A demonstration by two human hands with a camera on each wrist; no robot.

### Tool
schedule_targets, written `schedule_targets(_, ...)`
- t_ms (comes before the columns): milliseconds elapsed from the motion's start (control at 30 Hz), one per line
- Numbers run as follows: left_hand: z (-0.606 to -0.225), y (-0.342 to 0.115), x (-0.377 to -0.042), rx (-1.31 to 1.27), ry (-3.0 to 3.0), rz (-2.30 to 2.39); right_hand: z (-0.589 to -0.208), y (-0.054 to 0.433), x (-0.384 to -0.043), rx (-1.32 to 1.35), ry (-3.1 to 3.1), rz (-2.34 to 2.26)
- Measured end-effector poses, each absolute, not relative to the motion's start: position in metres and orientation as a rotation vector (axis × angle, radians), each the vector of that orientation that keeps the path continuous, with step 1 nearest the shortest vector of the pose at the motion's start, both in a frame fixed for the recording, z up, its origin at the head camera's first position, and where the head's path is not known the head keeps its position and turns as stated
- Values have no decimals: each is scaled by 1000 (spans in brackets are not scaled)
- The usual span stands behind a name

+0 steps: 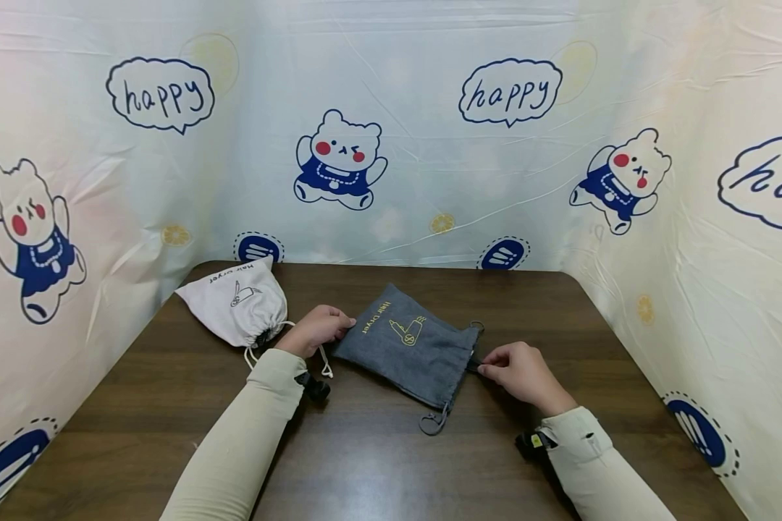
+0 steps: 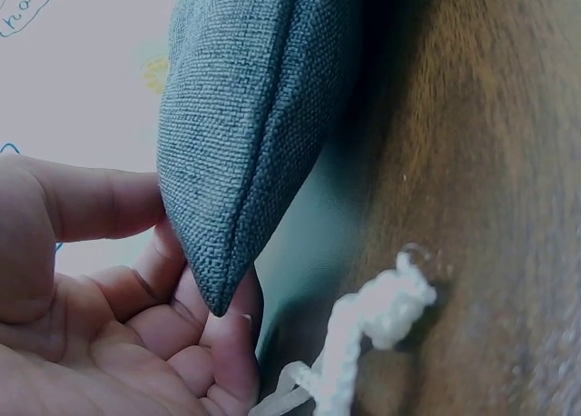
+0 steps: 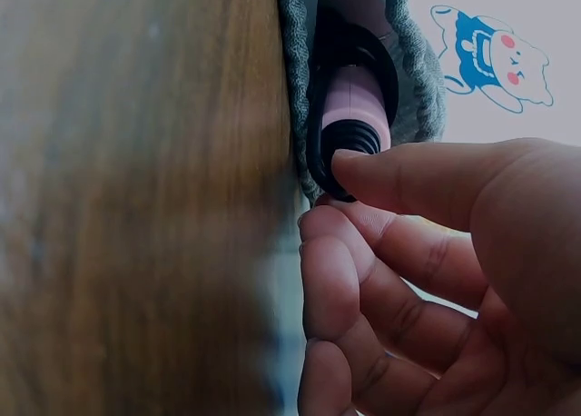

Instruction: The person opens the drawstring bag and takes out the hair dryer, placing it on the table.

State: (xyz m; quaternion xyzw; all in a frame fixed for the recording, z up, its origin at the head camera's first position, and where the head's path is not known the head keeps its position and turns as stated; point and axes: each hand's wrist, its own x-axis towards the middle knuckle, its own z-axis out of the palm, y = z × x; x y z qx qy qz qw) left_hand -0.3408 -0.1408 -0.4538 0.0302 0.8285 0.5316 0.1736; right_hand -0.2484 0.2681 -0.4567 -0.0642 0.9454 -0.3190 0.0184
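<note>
Drawstring bag (image 1: 407, 347) of coarse grey weave lies slanted at the lower centre of my head view, on a dark wood-grained table (image 1: 365, 470). I see the left hand (image 1: 316, 329) pinching its pointed corner between thumb and fingers. The right hand (image 1: 520, 373), fingers curled, pinches black cord (image 3: 316, 151) at the bag's mouth; inside, I record a smooth pink cylinder (image 3: 351, 94). Left of centre, I log a white cloth pouch (image 1: 237, 307), neck gathered.
</note>
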Motion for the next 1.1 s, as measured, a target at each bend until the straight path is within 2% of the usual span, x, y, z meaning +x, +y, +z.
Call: schedule_targets(1100, -454, -142, -342, 85, 2333, 1510, -456, 283, -251, -269, 3017, -865)
